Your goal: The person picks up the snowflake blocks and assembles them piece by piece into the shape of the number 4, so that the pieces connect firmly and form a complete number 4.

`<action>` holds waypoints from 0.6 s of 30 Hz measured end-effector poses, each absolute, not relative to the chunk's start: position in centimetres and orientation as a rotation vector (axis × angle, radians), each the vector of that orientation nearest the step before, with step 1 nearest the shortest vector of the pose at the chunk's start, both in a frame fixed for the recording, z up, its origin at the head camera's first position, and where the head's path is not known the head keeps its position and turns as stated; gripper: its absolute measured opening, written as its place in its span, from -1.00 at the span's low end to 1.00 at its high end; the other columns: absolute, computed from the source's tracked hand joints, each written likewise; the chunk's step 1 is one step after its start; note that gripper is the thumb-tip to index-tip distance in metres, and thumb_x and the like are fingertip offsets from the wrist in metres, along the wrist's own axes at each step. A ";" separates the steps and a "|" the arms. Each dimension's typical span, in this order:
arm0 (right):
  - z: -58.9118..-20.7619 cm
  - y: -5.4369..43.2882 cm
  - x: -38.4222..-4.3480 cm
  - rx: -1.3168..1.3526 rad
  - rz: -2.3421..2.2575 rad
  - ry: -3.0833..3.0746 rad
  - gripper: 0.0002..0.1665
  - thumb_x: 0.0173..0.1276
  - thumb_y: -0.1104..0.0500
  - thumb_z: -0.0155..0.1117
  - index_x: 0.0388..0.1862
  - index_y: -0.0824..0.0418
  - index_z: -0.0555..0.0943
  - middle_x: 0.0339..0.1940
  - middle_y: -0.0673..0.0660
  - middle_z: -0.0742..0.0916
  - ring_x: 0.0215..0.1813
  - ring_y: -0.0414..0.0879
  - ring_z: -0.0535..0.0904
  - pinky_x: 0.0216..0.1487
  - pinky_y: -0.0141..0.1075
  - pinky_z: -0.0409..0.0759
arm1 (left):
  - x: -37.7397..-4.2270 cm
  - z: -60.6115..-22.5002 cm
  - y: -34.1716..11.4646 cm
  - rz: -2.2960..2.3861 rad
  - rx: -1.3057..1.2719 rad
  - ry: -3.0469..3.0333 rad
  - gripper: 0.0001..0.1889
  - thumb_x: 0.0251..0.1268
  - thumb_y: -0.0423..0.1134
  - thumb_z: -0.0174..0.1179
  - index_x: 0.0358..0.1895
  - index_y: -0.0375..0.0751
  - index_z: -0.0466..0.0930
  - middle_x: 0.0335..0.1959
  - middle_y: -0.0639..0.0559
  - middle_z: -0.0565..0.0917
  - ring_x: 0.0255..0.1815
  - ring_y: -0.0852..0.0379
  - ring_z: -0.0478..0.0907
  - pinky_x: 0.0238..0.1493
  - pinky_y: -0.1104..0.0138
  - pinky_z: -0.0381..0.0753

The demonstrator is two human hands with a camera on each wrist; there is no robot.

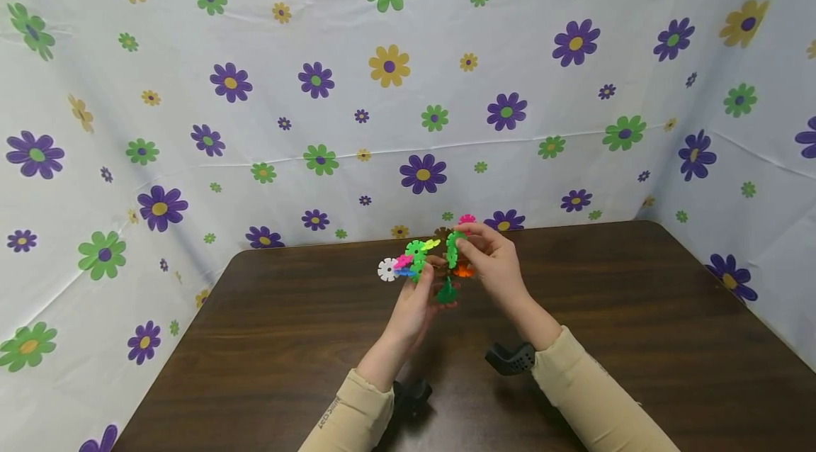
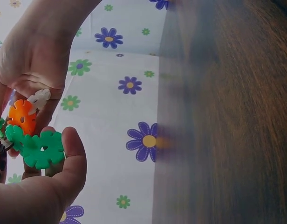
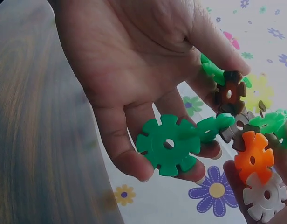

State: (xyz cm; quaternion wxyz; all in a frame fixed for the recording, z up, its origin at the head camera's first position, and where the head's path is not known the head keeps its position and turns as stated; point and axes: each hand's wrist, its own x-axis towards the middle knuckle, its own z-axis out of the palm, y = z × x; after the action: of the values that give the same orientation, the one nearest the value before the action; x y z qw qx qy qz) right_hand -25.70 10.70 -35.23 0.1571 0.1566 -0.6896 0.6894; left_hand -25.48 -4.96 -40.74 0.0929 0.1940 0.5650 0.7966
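Both hands hold a cluster of slotted plastic discs linked together above the table. My left hand (image 1: pixel 408 314) grips the cluster from below left, thumb on top; its fingers curl by the dark green disc (image 3: pixel 169 144) in the right wrist view. My right hand (image 1: pixel 500 264) pinches a bright green disc (image 1: pixel 452 250) at the upper right. A white disc (image 1: pixel 387 269), a blue disc (image 1: pixel 404 272) and a yellow disc (image 1: pixel 431 244) stick out leftward. An orange disc (image 3: pixel 254 157) and a brown disc (image 3: pixel 230 93) sit amid the links. Fingers partly hide the cluster.
Beneath the hands lies a dark wooden table (image 1: pixel 274 339). A white flower-printed cloth (image 1: pixel 331 27) hangs behind it and along both sides. Black wrist devices (image 1: pixel 512 358) hang under both forearms, close above the tabletop.
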 end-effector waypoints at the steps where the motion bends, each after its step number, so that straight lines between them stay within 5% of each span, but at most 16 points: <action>1: -35.1 10.7 -25.6 0.443 1.967 -1.972 -0.74 0.39 0.38 0.20 0.03 0.45 0.58 -0.39 0.29 0.68 -0.57 0.04 0.38 -0.59 -0.36 0.44 | -25.5 -40.8 -4.9 2.368 0.577 1.680 -0.51 0.54 0.13 -0.25 0.18 -0.22 0.27 0.00 -0.04 0.50 0.04 -0.14 0.49 -0.10 0.10 0.55; 5: -35.0 10.7 -25.5 0.422 1.945 -1.973 -0.74 0.38 0.38 0.21 0.00 0.48 0.60 -0.36 0.35 0.70 -0.56 -0.02 0.44 -0.59 -0.37 0.47 | -25.4 -40.8 -4.9 2.383 0.580 1.687 -0.52 0.52 0.13 -0.23 0.15 -0.21 0.29 -0.02 -0.02 0.50 0.04 -0.16 0.49 -0.12 0.14 0.54; 12: -36.2 10.9 -26.6 0.404 1.958 -1.930 -0.74 0.38 0.30 0.25 -0.02 0.43 0.66 -0.36 -0.04 0.72 -0.48 -0.11 0.55 -0.53 -0.35 0.57 | -25.5 -40.7 -4.8 2.394 0.611 1.727 -0.54 0.55 0.08 -0.24 0.12 -0.25 0.32 -0.04 0.02 0.52 0.00 -0.14 0.49 -0.10 0.11 0.50; 18: -35.7 10.8 -26.0 0.408 1.882 -1.975 -0.74 0.40 0.34 0.21 0.02 0.43 0.62 -0.27 0.12 0.71 -0.42 -0.09 0.54 -0.49 -0.31 0.58 | -25.7 -40.8 -4.8 2.377 0.569 1.760 -0.55 0.57 0.04 -0.26 0.14 -0.29 0.32 -0.02 0.02 0.52 0.01 -0.11 0.52 -0.08 0.12 0.49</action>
State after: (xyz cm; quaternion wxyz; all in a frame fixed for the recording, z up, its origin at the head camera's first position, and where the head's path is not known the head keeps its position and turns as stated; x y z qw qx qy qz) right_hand -26.02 10.78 -35.70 0.1904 0.1453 -0.7027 0.6699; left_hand -25.68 -4.82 -40.77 0.0648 0.1886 0.5832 0.7875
